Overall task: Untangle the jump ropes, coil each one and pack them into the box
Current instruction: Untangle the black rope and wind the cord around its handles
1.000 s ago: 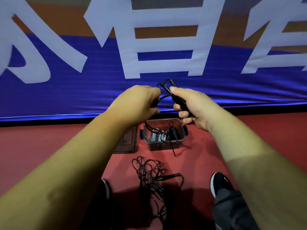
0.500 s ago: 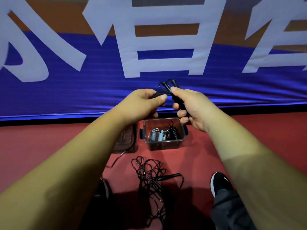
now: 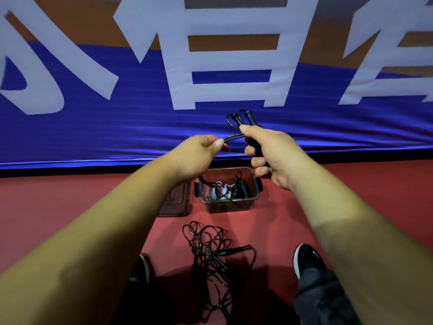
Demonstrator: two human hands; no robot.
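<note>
The right hand [image 3: 276,158] gripped the paired black handles [image 3: 243,118] with fingers curled, the left hand [image 3: 196,156] pinched the cord strands [image 3: 234,137] just left of them, above the open box [image 3: 225,206] — the tangled rope [image 3: 210,254] lay nearer on the floor [image 3: 293,221].

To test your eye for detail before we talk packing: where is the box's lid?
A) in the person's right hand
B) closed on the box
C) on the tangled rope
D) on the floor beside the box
D: the lid lies flat on the floor, just left of the open box.
</note>
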